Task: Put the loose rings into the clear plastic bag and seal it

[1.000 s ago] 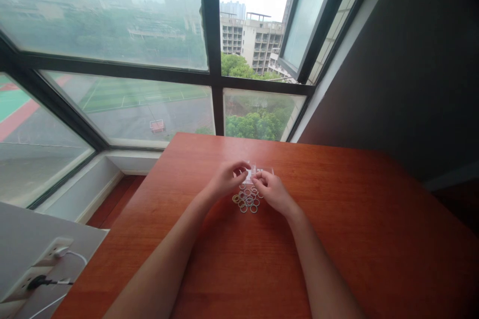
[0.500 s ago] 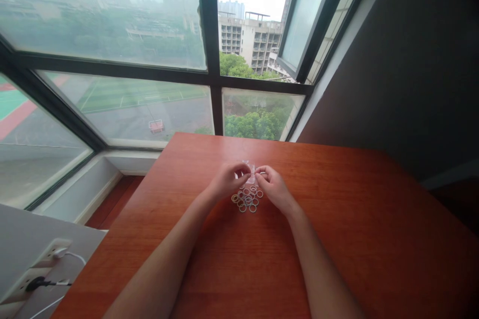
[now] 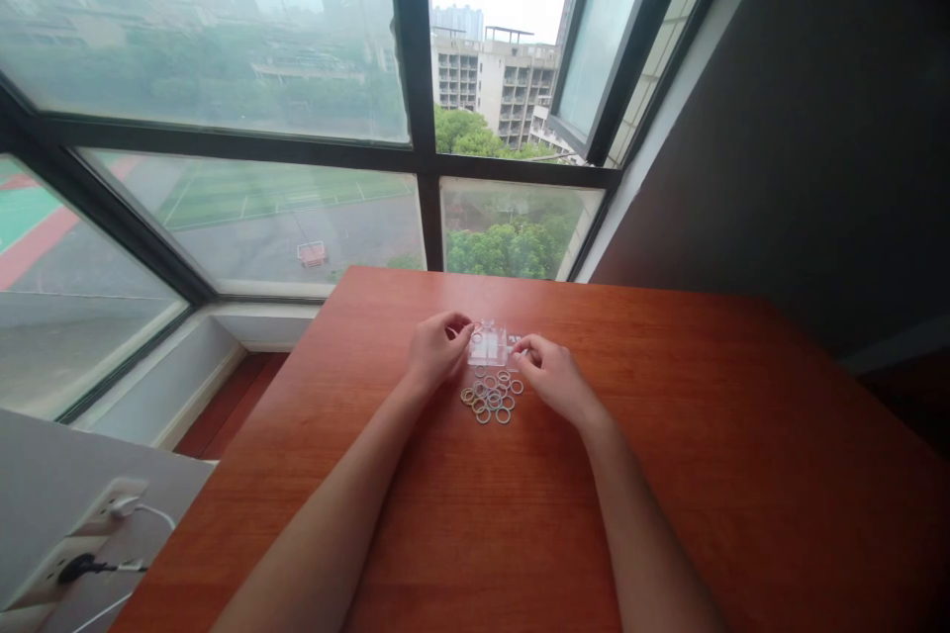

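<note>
A clear plastic box (image 3: pixel 488 349) with compartments stands on the table between my two hands. My left hand (image 3: pixel 439 348) is at the box's left side, thumb and fingertips pinched together at a small pale ring (image 3: pixel 476 337). My right hand (image 3: pixel 547 366) is closed at the box's right edge, thumb against fingers. What its fingertips hold, if anything, is too small to make out. Just in front of the box lies a loose pile of rings (image 3: pixel 493 400), pale and yellowish, several overlapping.
The reddish-brown wooden table (image 3: pixel 490 524) reaches up to the windows. A dark window frame (image 3: pixel 428 218) rises behind it, and a dark wall (image 3: pixel 802 138) stands on the right. Power sockets with plugs (image 3: pixel 78 569) are at lower left.
My hands have moved apart, the left one leftward and the right one slightly rightward and down. More of the clear box shows between them. The ring pile looks unchanged.
</note>
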Demonstrator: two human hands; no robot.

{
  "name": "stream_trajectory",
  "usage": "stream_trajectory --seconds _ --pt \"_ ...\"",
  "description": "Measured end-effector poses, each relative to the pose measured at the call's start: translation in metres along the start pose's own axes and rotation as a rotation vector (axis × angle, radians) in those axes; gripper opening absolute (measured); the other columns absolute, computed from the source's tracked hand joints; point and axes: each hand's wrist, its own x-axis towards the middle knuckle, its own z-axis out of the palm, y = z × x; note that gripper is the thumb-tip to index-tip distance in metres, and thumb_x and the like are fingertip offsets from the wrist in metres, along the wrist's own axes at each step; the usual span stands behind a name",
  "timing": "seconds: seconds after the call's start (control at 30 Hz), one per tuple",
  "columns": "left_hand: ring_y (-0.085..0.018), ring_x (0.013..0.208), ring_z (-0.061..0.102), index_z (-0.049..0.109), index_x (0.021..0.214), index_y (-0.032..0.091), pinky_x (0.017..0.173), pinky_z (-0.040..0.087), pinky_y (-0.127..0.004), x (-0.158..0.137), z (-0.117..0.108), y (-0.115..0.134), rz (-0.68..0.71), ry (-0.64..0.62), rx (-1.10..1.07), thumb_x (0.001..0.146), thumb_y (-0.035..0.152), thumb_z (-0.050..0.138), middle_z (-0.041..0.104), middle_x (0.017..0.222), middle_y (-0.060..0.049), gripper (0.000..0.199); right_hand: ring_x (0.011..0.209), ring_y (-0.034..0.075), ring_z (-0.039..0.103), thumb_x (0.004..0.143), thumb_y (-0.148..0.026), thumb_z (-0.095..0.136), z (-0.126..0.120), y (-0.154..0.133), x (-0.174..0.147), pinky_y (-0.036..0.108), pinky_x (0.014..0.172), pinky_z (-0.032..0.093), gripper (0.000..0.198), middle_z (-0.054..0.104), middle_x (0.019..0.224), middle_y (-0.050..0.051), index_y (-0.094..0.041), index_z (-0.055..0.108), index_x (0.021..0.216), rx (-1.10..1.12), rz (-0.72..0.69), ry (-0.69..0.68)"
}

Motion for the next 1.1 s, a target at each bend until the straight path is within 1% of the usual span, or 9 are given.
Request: stream_trajectory --seconds 0.17,0.43,0.63,0.8,0.93,1.1 --pt "-0.013 0.061 0.061 0.068 0.084 0.018 0.056 0.045 -0.022 0.0 0.002 -0.005 -0.002 -0.005 0.002 0.079 0.033 0.06 0.07 0.073 -0.002 0.017 0.055 0.011 0.049 0.08 -0.026 0.05 0.0 -0.002 0.0 0.021 0.054 0.032 0.016 0.055 0.059 -0.004 -0.018 0.063 0.084 -0.017 0.004 -0.031" --pt "-0.014 0.064 0.062 0.069 0.085 0.017 0.059 0.047 -0.023 0.001 -0.006 0.0 -0.004 -0.005 -0.023 0.08 0.03 0.059 0.071 0.079 -0.004 0.017 0.057 0.011 0.05 0.08 -0.027 0.051 -0.002 -0.001 -0.001 0.021 0.054 0.032 0.017 0.059 0.061 -0.003 -0.019 0.066 0.08 -0.086 -0.01 -0.048" --pt "-0.014 0.066 0.062 0.069 0.084 0.017 0.06 0.047 -0.023 0.001 -0.007 0.005 0.028 -0.026 -0.042 0.08 0.03 0.057 0.071 0.079 -0.004 0.018 0.055 0.01 0.049 0.078 -0.024 0.054 -0.003 -0.003 -0.003 0.02 0.054 0.032 0.014 0.058 0.058 -0.004 -0.018 0.067 0.078 -0.101 -0.026 -0.136" --pt "-0.015 0.067 0.062 0.069 0.083 0.017 0.062 0.047 -0.023 0.001 -0.008 0.006 0.049 -0.041 -0.046 0.08 0.028 0.057 0.071 0.079 -0.004 0.017 0.055 0.009 0.05 0.075 -0.018 0.056 -0.001 -0.007 -0.007 0.019 0.052 0.032 0.013 0.058 0.059 -0.004 -0.019 0.07 0.077 -0.082 -0.06 -0.24" --pt "-0.014 0.067 0.062 0.069 0.084 0.017 0.061 0.047 -0.023 0.001 -0.008 0.004 0.055 -0.039 -0.041 0.081 0.029 0.056 0.071 0.079 -0.004 0.018 0.056 0.009 0.049 0.073 -0.014 0.057 0.002 -0.007 -0.008 0.019 0.054 0.033 0.016 0.059 0.061 -0.004 -0.02 0.071 0.079 -0.108 -0.091 -0.294" --pt "-0.014 0.067 0.062 0.07 0.084 0.017 0.062 0.046 -0.023 0.001 -0.008 0.003 0.06 -0.041 -0.044 0.081 0.028 0.056 0.071 0.08 -0.003 0.018 0.056 0.009 0.047 0.071 -0.015 0.06 0.005 -0.008 -0.009 0.019 0.053 0.032 0.019 0.057 0.06 -0.005 -0.022 0.073 0.083 -0.133 -0.129 -0.374"
